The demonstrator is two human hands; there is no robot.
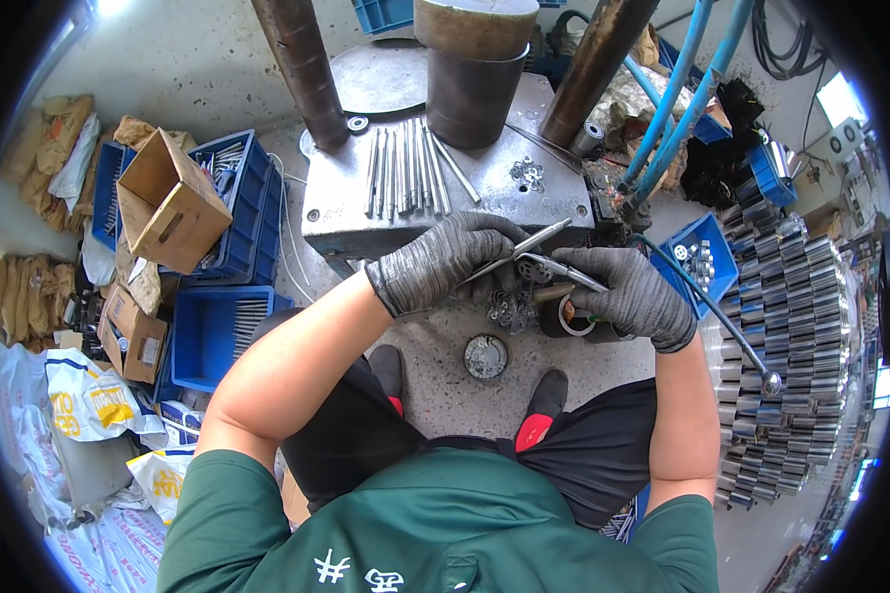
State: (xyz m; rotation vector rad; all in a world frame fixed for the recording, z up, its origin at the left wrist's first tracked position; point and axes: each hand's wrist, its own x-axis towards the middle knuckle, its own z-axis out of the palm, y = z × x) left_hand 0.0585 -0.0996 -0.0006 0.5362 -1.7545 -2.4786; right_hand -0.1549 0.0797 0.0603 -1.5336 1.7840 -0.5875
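Observation:
My left hand (440, 259), in a grey knit glove, is closed round a slim metal rod (544, 235). The rod slants up to the right past its fingers. My right hand (638, 295), gloved alike, grips a slim silver metal piece (576, 276) whose exact kind I cannot make out. Its tip meets the rod beside a small metal ring. Below the hands hang a cluster of small metal rings (509, 311) and a round container (566, 318), partly hidden by my right hand. Beyond, several metal rods (400, 173) lie side by side on the steel press bed (351, 232).
Small rings (527, 174) lie on the bed's right, near a thick steel cylinder (473, 94) between two posts. A round tin (486, 357) stands on the floor between my feet. Blue crates (193, 341) and a cardboard box (173, 203) are left; stacked metal tubes (791, 346) fill the right.

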